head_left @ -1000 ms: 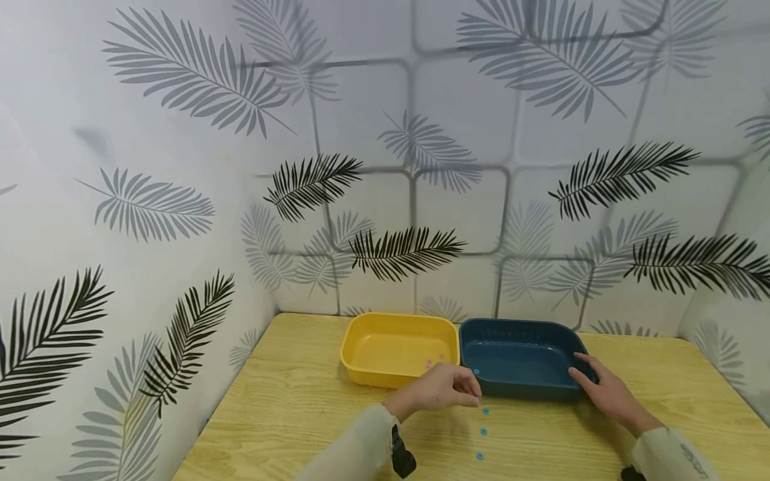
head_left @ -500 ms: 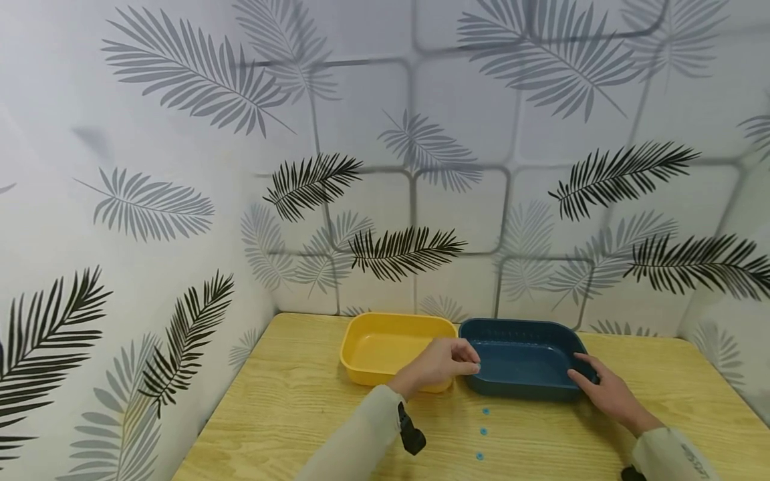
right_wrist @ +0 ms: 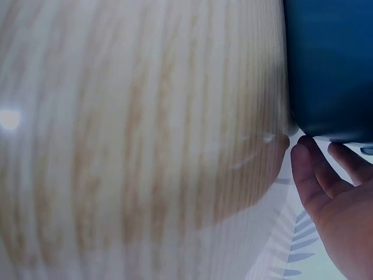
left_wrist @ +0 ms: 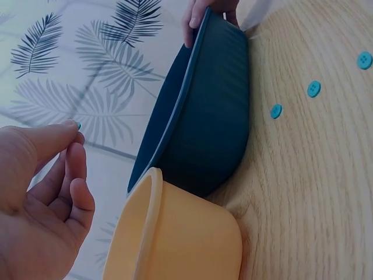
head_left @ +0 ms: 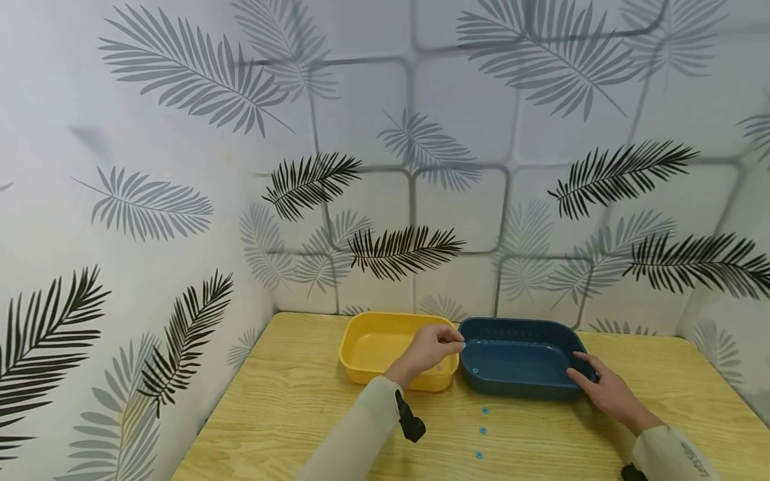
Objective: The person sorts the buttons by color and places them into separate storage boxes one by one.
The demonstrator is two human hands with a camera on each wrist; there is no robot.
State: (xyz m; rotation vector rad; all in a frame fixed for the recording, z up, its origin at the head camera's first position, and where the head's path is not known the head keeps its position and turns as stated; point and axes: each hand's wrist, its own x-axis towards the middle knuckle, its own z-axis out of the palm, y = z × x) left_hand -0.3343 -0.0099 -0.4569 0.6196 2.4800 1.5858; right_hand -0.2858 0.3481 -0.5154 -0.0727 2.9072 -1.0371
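My left hand (head_left: 428, 349) pinches a small blue button (left_wrist: 78, 125) between thumb and fingertips, above the yellow tub (head_left: 351, 374) near where it meets the dark blue tub (head_left: 511, 389). In the left wrist view only the button's edge shows. Another blue button (head_left: 475, 370) lies inside the dark blue tub. A pink button (head_left: 439, 367) shows in the yellow tub, partly covered by my hand. My right hand (head_left: 610, 394) holds the right end of the dark blue tub, thumb over the rim and fingers against the outer wall.
On the wooden table (head_left: 289, 401) three blue buttons, among them the nearest button (head_left: 479, 455), lie in a line in front of the dark blue tub. Both tubs stand side by side close to the patterned wall (head_left: 385, 200).
My left hand rises from in front of the tubs, then shifts back and left over the yellow tub with the button. The right hand stays on the dark blue tub.
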